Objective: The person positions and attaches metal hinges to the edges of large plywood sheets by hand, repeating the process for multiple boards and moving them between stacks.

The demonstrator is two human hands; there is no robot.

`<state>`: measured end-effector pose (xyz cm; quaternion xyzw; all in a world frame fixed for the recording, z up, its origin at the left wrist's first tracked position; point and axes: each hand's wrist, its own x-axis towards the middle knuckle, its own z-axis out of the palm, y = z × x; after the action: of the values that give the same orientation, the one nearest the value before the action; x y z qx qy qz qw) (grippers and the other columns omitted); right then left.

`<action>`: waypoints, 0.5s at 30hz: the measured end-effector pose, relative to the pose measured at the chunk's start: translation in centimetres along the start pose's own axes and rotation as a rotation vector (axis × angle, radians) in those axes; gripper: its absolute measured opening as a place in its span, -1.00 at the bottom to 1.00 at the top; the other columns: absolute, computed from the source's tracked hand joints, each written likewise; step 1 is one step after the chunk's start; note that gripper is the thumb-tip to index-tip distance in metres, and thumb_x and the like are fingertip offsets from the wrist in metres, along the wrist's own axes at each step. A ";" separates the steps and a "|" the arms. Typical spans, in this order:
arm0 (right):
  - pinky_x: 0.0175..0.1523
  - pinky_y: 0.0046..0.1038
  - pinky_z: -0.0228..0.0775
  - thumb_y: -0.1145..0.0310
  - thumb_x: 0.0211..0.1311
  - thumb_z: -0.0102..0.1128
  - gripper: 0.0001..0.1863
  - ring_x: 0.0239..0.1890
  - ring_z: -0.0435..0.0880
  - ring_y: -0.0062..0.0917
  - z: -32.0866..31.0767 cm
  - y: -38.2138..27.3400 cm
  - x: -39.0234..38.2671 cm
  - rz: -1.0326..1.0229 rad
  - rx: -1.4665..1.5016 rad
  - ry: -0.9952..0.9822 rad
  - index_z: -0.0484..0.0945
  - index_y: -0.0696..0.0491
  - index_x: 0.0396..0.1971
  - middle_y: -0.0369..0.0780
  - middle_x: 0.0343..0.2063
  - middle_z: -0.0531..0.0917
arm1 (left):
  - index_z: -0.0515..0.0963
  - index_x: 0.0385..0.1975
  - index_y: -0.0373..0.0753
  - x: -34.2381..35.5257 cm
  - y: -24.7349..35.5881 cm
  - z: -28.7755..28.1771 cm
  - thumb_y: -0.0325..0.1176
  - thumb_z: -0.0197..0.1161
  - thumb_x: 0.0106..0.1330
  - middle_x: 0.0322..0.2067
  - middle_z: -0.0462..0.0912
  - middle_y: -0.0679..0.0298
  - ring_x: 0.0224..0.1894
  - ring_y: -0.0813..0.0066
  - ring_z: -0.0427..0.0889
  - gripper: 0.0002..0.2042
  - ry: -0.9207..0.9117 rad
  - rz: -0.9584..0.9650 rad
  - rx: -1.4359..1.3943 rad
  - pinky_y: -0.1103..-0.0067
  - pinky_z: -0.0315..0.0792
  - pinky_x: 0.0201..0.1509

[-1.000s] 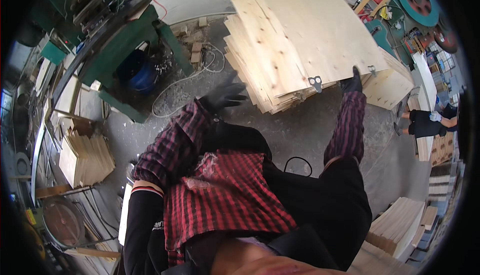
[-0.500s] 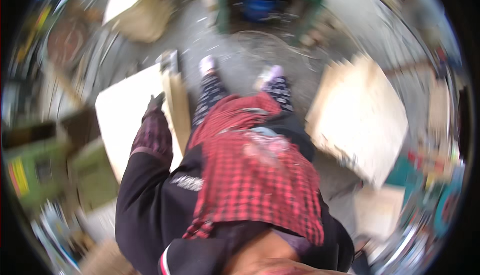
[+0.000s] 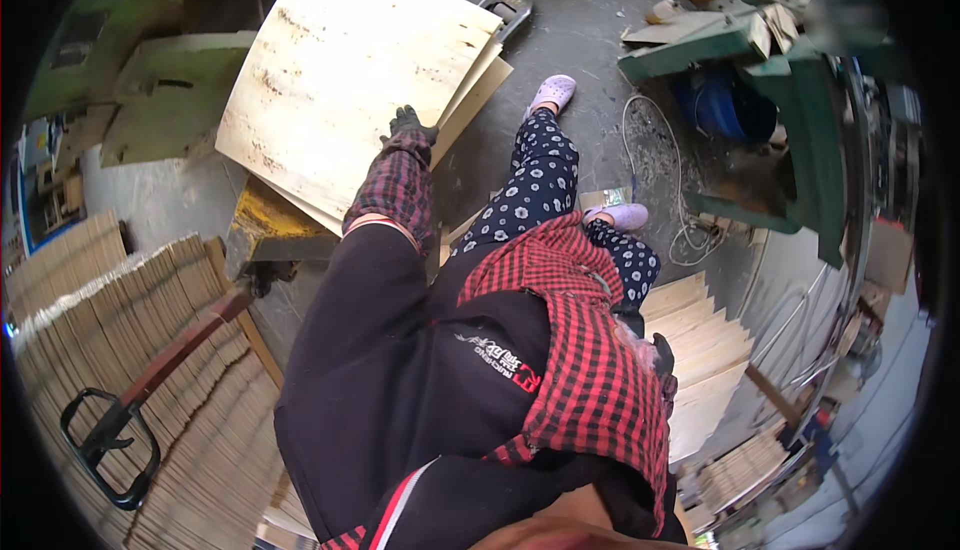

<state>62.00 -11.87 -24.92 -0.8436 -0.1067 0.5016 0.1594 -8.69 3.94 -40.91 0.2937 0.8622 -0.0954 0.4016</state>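
My left hand (image 3: 410, 128), in a dark glove, rests with fingers spread on the near right edge of a stack of thin pale wood sheets (image 3: 350, 60). The top sheet has brown specks, and the sheets beneath stick out unevenly at the right edge. My right hand (image 3: 663, 355), also in a dark glove, shows only in part past the red checked apron (image 3: 600, 380). It is beside a second pile of wood sheets (image 3: 700, 340) with jagged edges; its fingers are mostly hidden.
Metal forks (image 3: 508, 12) poke out beyond the first stack, with a worn yellow frame (image 3: 268, 220) under its near corner. At left, a pallet jack handle (image 3: 110, 447) stands before tall piles of sheets (image 3: 190, 370). A green bench (image 3: 815, 150), blue bucket (image 3: 725, 105) and loose cable (image 3: 628, 140) are at right.
My view has swung left, so the first stack now sits farther up and the green bench at right. My left hand stays over that stack. Part of my right hand has come into sight.
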 end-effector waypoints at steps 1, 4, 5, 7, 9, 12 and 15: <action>-0.30 -0.34 0.49 0.12 0.29 -0.10 -0.58 -0.27 0.61 -0.35 0.8 -2.0 -0.6 -0.004 -0.050 -0.001 0.34 -0.07 0.10 -0.11 -0.20 0.59 | -0.14 0.34 -0.14 -0.2 0.1 0.2 0.11 0.16 0.05 0.37 -0.18 0.14 0.39 0.16 -0.13 -0.09 -0.049 -0.026 0.043 0.08 -0.09 0.35; -0.30 -0.41 0.47 0.09 0.30 -0.10 -0.57 -0.28 0.61 -0.40 3.0 -8.3 -2.8 -0.021 -0.216 -0.024 0.34 -0.06 0.10 -0.12 -0.21 0.60 | -0.20 0.35 -0.09 -1.3 -1.5 3.1 0.18 0.13 0.06 0.38 -0.26 0.24 0.41 0.26 -0.26 -0.06 -0.050 -0.050 0.154 0.05 -0.12 0.35; -0.30 -0.41 0.47 0.09 0.30 -0.10 -0.57 -0.28 0.61 -0.40 3.2 -9.6 -3.0 -0.023 -0.238 -0.022 0.34 -0.06 0.10 -0.12 -0.21 0.60 | -0.21 0.35 -0.09 -1.5 -2.1 3.9 0.18 0.12 0.07 0.38 -0.28 0.25 0.41 0.27 -0.27 -0.06 -0.018 -0.020 0.212 0.05 -0.14 0.35; -0.30 -0.42 0.47 0.08 0.30 -0.09 -0.57 -0.28 0.61 -0.41 2.5 -10.8 -3.4 -0.079 -0.301 -0.054 0.35 -0.06 0.10 -0.13 -0.20 0.60 | -0.22 0.35 -0.09 -2.2 -2.8 4.4 0.18 0.13 0.06 0.39 -0.30 0.26 0.42 0.28 -0.28 -0.05 0.026 0.029 0.152 0.05 -0.15 0.35; -0.30 -0.42 0.47 0.08 0.30 -0.09 -0.57 -0.28 0.61 -0.42 2.0 -12.0 -3.3 -0.078 -0.316 -0.032 0.35 -0.07 0.09 -0.13 -0.21 0.60 | -0.23 0.36 -0.09 -3.2 -3.2 4.9 0.17 0.14 0.05 0.39 -0.32 0.27 0.42 0.29 -0.29 -0.04 0.088 0.073 0.094 0.06 -0.17 0.35; -0.30 -0.43 0.46 0.11 0.30 -0.10 -0.60 -0.30 0.61 -0.44 2.6 -14.4 -3.3 -0.061 -0.307 0.016 0.37 -0.09 0.08 -0.15 -0.23 0.61 | -0.20 0.35 -0.07 -5.6 -4.2 6.7 0.13 0.15 0.05 0.39 -0.37 0.31 0.42 0.30 -0.30 -0.07 -0.125 0.064 0.151 0.07 -0.21 0.36; -0.30 -0.43 0.45 0.11 0.28 -0.10 -0.59 -0.30 0.60 -0.44 3.3 -15.3 -3.8 -0.084 -0.302 0.013 0.37 -0.09 0.08 -0.15 -0.23 0.61 | 0.13 0.28 -0.15 -10.0 -7.3 10.4 0.06 0.13 0.07 0.38 -0.17 0.21 0.39 0.24 -0.08 -0.24 -0.072 0.178 0.286 0.16 -0.08 0.36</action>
<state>56.94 1.53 -17.57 -0.8560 -0.2150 0.4671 0.0523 -1.32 -10.46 -40.80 0.4194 0.7956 -0.1916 0.3931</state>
